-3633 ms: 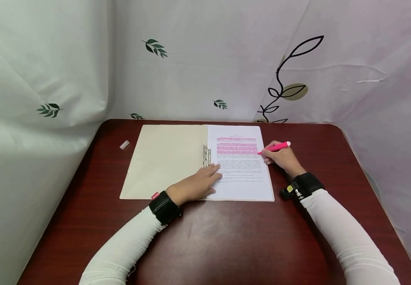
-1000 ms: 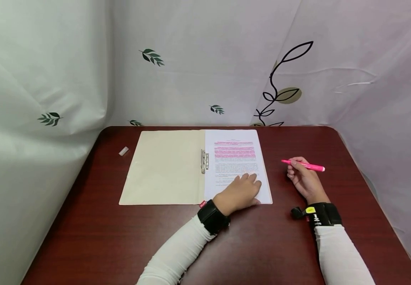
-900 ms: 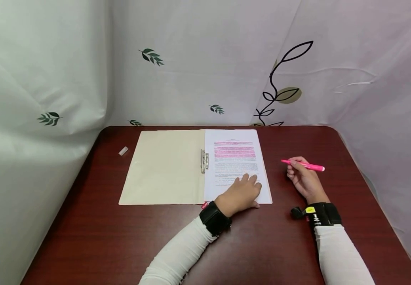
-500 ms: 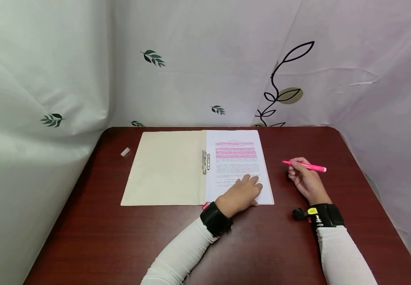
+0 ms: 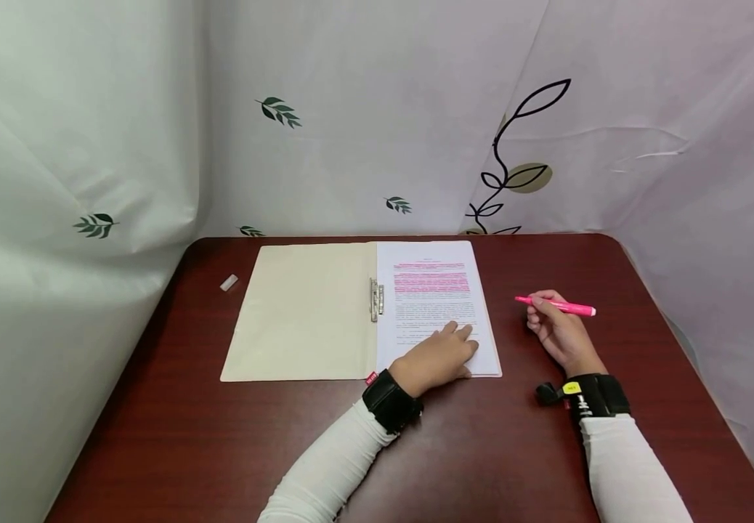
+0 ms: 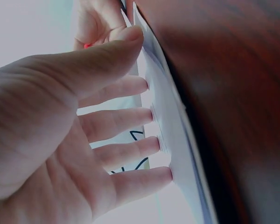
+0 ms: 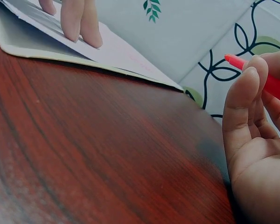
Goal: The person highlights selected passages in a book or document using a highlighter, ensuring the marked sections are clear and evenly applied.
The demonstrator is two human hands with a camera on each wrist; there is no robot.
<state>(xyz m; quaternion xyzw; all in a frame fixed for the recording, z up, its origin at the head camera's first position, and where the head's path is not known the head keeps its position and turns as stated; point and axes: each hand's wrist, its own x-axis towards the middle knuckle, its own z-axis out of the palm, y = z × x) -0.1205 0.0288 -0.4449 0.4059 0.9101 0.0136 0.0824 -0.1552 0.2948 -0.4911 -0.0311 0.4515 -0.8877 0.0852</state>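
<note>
An open cream folder lies on the table with a stack of printed sheets on its right side. Pink highlighting covers the upper lines of the top page. My left hand rests on the lower part of this page, fingers spread and fairly straight, fingertips touching the paper in the left wrist view. Its thumb is by the sheets' near edge, which stands slightly off the folder. To the right of the folder, my right hand pinches a pink highlighter, its tip pointing left, apart from the paper.
A small whitish piece, perhaps an eraser, lies left of the folder. A metal clip sits at the folder's spine. The dark red-brown table meets a patterned white curtain behind.
Since the earliest frame, my left hand has moved right to the page's lower part, and my right hand has drawn the highlighter off the page to the right. Both hands have barely moved lately.
</note>
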